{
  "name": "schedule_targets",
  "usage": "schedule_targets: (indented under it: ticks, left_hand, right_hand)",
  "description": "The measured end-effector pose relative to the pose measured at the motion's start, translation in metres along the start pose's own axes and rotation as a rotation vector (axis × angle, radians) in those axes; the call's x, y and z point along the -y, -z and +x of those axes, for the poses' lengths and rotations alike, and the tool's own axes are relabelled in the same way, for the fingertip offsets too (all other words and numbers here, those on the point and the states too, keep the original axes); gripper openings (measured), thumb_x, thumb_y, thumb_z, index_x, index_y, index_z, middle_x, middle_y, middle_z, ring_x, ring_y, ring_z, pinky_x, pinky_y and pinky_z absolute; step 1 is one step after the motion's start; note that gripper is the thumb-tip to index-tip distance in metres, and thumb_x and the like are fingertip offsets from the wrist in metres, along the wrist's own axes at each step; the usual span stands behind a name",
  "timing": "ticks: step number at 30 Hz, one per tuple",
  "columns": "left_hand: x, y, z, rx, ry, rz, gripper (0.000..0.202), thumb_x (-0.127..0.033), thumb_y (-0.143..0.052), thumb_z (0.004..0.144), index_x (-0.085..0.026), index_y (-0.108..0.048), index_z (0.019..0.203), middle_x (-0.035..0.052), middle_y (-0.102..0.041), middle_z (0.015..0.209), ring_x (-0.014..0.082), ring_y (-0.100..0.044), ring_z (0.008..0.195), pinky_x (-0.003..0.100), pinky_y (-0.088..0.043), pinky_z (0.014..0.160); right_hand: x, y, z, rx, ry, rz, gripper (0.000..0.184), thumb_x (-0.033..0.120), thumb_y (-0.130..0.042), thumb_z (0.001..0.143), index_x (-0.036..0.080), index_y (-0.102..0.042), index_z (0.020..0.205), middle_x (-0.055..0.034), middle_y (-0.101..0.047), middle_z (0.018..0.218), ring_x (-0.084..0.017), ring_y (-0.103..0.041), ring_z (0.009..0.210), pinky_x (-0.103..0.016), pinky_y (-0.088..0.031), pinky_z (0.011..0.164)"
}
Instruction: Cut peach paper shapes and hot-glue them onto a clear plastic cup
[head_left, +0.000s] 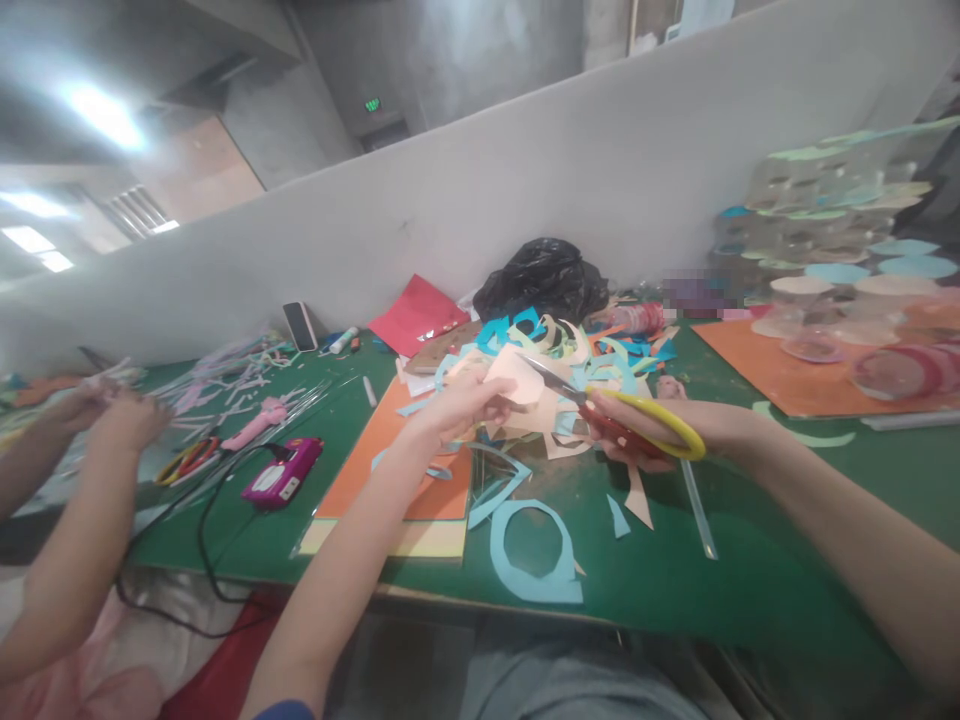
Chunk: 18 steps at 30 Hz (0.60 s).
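My left hand (474,402) pinches a pale pinkish paper piece (517,380) with a rounded edge, held above the heap of scraps. In my right hand (626,435) are scissors (671,418) with yellow and red handles. Their blades point left and lie at the paper's upper right edge; whether they bite into it cannot be made out. Below the hands, a blue paper offcut (574,555) with a round hole lies near the table's front edge. Curled blue, cream and green paper scraps (559,340) pile up just behind the hands.
Orange paper sheets (352,480) lie left of centre. A purple device (283,472) with a black cable sits further left, near a co-worker's hands (131,415). A black plastic bag (540,280) rests against the wall. Clear cups with paper discs (832,240) stand stacked at right.
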<state>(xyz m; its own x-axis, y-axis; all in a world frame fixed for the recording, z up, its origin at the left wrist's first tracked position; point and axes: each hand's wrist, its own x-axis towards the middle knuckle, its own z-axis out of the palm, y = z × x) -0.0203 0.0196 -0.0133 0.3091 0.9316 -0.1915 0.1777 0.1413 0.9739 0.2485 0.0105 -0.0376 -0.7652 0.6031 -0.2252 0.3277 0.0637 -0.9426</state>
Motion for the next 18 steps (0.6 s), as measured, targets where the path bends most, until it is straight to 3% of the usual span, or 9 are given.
schedule_targets:
  ticks: [3,13,15,18]
  left_hand:
    - [0.001,0.001,0.0,0.017,0.014,0.033,0.024,-0.03,-0.067,0.08,-0.007,-0.063,0.087,0.0081,-0.064,0.076,0.0061,-0.052,0.053,0.021,-0.04,0.051]
    - [0.002,0.0,-0.002,-0.061,0.015,-0.01,0.02,-0.032,-0.066,0.081,-0.016,-0.054,0.087,-0.0033,-0.052,0.065,0.0052,-0.047,0.049,0.02,-0.04,0.049]
    - [0.003,-0.001,-0.003,-0.037,0.033,-0.03,0.024,-0.036,-0.065,0.083,-0.018,-0.051,0.089,-0.003,-0.054,0.065,0.0059,-0.048,0.048,0.02,-0.039,0.046]
    - [0.003,-0.003,-0.005,-0.012,0.039,-0.05,0.032,-0.041,-0.066,0.082,-0.02,-0.05,0.099,0.0023,-0.065,0.081,0.0102,-0.06,0.057,0.019,-0.039,0.044]
  right_hand:
    - [-0.001,0.001,0.001,0.034,-0.004,-0.06,0.054,0.071,-0.026,0.093,0.021,-0.044,0.085,0.0073,-0.041,0.053,-0.007,-0.033,0.04,-0.023,-0.028,0.043]
    - [-0.007,0.001,0.009,-0.109,-0.048,-0.063,0.053,0.074,-0.035,0.089,0.022,-0.042,0.079,0.0061,-0.045,0.057,-0.005,-0.035,0.035,-0.019,-0.023,0.032]
    - [-0.01,0.002,0.01,-0.121,-0.046,-0.042,0.052,0.073,-0.036,0.089,0.022,-0.042,0.08,0.0065,-0.044,0.058,-0.005,-0.035,0.036,-0.018,-0.023,0.031]
    - [-0.015,0.003,0.013,-0.119,-0.028,-0.028,0.052,0.073,-0.035,0.09,0.022,-0.042,0.08,0.007,-0.043,0.058,-0.005,-0.035,0.035,-0.017,-0.023,0.031]
